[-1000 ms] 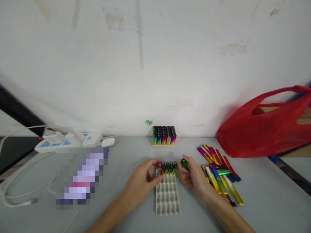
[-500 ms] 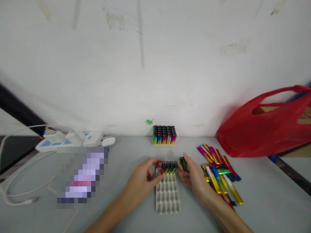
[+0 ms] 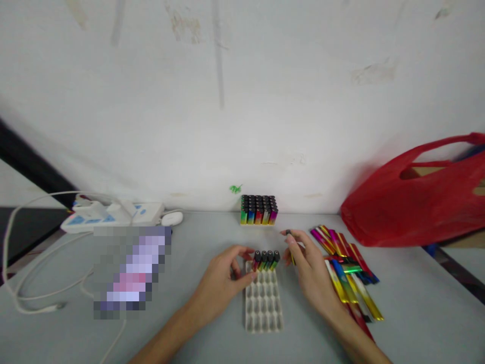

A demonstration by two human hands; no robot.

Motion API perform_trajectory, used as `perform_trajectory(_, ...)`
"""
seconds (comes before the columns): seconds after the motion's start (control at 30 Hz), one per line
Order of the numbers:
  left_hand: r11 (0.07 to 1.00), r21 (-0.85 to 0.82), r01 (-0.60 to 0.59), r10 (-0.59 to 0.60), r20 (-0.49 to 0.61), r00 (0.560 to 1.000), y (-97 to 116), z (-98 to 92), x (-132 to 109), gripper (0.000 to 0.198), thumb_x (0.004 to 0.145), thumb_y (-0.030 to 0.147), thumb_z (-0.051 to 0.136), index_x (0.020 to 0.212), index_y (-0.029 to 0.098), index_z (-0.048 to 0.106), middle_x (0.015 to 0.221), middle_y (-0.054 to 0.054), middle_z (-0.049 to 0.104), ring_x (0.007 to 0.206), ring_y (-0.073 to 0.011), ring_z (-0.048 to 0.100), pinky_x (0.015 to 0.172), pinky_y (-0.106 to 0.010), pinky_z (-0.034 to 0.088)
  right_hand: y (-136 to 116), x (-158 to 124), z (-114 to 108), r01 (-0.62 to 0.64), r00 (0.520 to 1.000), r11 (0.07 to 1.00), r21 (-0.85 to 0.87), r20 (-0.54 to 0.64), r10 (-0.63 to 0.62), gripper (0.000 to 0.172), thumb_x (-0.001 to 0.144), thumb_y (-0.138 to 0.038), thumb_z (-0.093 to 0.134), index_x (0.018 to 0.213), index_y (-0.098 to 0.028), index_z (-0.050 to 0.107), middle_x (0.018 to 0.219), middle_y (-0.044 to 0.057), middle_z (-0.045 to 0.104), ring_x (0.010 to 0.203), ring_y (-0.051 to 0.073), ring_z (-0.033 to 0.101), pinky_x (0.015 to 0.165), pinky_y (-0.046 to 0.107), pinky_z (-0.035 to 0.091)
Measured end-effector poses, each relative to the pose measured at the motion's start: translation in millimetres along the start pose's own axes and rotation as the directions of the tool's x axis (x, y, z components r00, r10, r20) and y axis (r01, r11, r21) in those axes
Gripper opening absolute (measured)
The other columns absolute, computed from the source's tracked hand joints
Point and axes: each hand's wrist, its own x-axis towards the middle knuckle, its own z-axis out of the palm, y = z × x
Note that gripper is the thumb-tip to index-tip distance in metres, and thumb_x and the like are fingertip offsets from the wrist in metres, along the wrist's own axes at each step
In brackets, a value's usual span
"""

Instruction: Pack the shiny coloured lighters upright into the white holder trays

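Note:
A pale moulded tray [image 3: 264,306] with rows of small hollows lies in front of me. Along its far end stands a row of several black-topped, shiny coloured batteries [image 3: 270,259]. My left hand [image 3: 227,270] is curled at the left of this row, thumb and index finger at the leftmost battery, which has a red side. To the right of the tray, off the table, my right hand [image 3: 306,260] holds another battery [image 3: 292,255] between thumb and fingers; its dark top and a yellowish side show, the rest is covered by the fingers.
A filled block of batteries [image 3: 259,215] stands by the wall. On the right lies a pile of shiny coloured strips [image 3: 346,275], with a red bag [image 3: 413,202] behind. On the left are a power strip [image 3: 113,215], white cables and a blurred-out phone-like object [image 3: 138,270].
My right hand has lifted slightly and turned the battery, whose dark top now points up between the fingertips. The left hand stays at the row. The view has shifted slightly.

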Motion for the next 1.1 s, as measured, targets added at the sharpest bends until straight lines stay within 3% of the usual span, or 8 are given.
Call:
perform_trajectory(0.33,0.975,-0.212,0.06,-0.052,0.044,0.998,3,9.7,-5,0.055,0.074,0.028,0.089,0.127,0.02,0.075,0.103,-0.003,0.079,0.059,-0.0113,0.06,0.057,-0.024,0.048,-7,7,-10,0.131,0.985,0.988,0.085,-0.12,-0.121,0.031,0.1,-0.045,0.077,0.121,-0.023,0.077,0.124,0.012,0.081,0.113,0.03,0.073,0.101,0.043,0.053)
perform_trajectory(0.5,0.971,-0.233,0.048,-0.041,0.039,0.998,4,12.1,-6,0.058,0.072,0.024,0.088,0.128,0.02,0.072,0.104,-0.003,0.079,0.061,-0.0116,0.062,0.055,-0.023,0.049,-17,-6,-2,0.137,0.986,0.978,0.158,0.073,-0.15,0.023,0.103,-0.037,0.077,0.123,-0.027,0.08,0.128,0.009,0.081,0.118,0.028,0.073,0.105,0.041,0.054)
perform_trajectory(0.7,0.983,-0.18,0.037,-0.03,0.042,0.999,-2,13.1,-5,0.055,0.076,0.028,0.09,0.127,0.018,0.072,0.092,-0.002,0.079,0.058,-0.0123,0.062,0.054,-0.022,0.047,-25,-25,9,0.198,0.935,0.976,0.087,0.282,-0.215,0.022,0.105,-0.037,0.076,0.124,-0.03,0.082,0.125,0.007,0.082,0.12,0.028,0.073,0.109,0.042,0.054)
perform_trajectory(0.9,0.984,-0.176,0.013,-0.005,0.046,0.999,-2,12.4,-4,0.052,0.077,0.026,0.088,0.126,0.018,0.073,0.102,-0.004,0.08,0.065,-0.0138,0.066,0.059,-0.023,0.05,-23,-25,11,0.346,0.877,0.937,-0.045,0.37,-0.306,0.022,0.105,-0.034,0.076,0.126,-0.031,0.081,0.118,0.007,0.082,0.113,0.029,0.073,0.1,0.042,0.055)
perform_trajectory(1.1,0.983,-0.182,0.017,-0.009,0.043,0.999,-1,12.8,-5,0.052,0.077,0.028,0.09,0.125,0.018,0.073,0.099,-0.003,0.08,0.065,-0.0133,0.065,0.061,-0.022,0.05,-23,-25,12,0.331,0.886,0.94,-0.079,0.37,-0.281,0.018,0.104,-0.033,0.076,0.122,-0.029,0.08,0.116,0.007,0.081,0.111,0.028,0.073,0.098,0.04,0.055)
